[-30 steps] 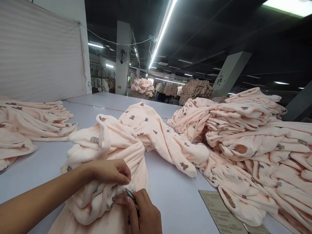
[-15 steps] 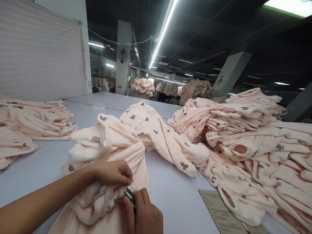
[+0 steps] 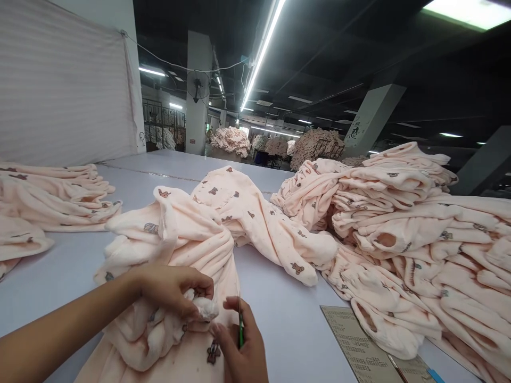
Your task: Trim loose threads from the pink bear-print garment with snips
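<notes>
– So, biggest first: a pale counter (image 3: 285, 319), stretching wide under pink fleece.

– And on top?

– Over to the right, a high heap of garments (image 3: 431, 218). Nearer, beneath both hands, a pink garment (image 3: 199, 229) with small animal prints, bunched into thick folds.

– Smaller?

– A printed sheet (image 3: 351, 340), partly under the heap's near edge. Then left hand (image 3: 171, 290) on the folds, right hand (image 3: 243, 340) just beside, not touching.

– And in the fingers?

– On the left, curled firmly around a white fluffy edge (image 3: 205, 308), probably part of the garment. On the right, thumb and index finger parted, other fingers curled behind a slim green tool (image 3: 241, 332), tip up.

– Blades apart or together?

– Cannot tell; seen edge-on.

– Best handling?

– Probably drawing the fluffy edge clear of the folds, flat and taut. Better to aim the tip away from the left thumb, with small strokes, given fleece likely to slip.
</notes>
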A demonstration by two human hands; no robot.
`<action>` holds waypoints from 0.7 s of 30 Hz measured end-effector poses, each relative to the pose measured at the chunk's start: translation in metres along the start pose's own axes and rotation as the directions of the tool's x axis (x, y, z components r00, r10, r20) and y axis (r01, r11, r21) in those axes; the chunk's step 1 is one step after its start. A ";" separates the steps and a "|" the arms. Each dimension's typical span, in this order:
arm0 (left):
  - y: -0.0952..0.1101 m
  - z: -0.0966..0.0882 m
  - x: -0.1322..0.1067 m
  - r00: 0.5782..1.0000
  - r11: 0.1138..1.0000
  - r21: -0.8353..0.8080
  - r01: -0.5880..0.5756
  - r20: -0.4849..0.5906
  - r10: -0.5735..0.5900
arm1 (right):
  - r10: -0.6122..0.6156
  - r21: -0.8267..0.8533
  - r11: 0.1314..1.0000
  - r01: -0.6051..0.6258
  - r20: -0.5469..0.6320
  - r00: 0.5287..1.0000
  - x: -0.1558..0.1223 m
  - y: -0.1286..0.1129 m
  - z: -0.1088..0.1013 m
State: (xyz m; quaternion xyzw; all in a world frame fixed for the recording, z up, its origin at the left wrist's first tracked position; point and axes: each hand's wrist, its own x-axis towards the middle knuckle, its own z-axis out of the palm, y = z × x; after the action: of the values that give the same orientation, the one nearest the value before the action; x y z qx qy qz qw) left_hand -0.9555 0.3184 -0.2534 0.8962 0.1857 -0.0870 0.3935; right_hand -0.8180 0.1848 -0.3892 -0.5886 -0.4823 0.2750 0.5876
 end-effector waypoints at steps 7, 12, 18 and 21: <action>0.001 0.044 -0.002 0.879 0.954 0.287 0.089 -0.472 0.061 | -0.132 0.018 0.991 0.132 0.012 0.991 0.006 -0.010 0.025; -0.026 0.066 -0.002 0.736 0.958 0.283 0.048 -0.658 0.158 | -0.195 0.032 0.980 0.194 0.042 0.980 -0.006 -0.012 0.035; -0.036 0.069 -0.003 0.684 0.958 0.287 -0.027 -0.694 0.227 | -0.063 0.141 0.989 0.055 0.048 0.997 -0.007 -0.012 0.025; -0.034 0.071 -0.003 0.684 0.953 0.300 -0.041 -0.687 0.245 | -0.037 0.202 0.979 0.016 0.097 0.995 -0.005 -0.013 0.025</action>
State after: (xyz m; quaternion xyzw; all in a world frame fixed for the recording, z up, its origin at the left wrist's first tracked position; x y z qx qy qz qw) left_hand -0.9728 0.2858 -0.3232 0.9140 0.2400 0.2770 0.1743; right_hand -0.8448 0.1893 -0.3821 -0.5051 -0.4887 0.3436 0.6229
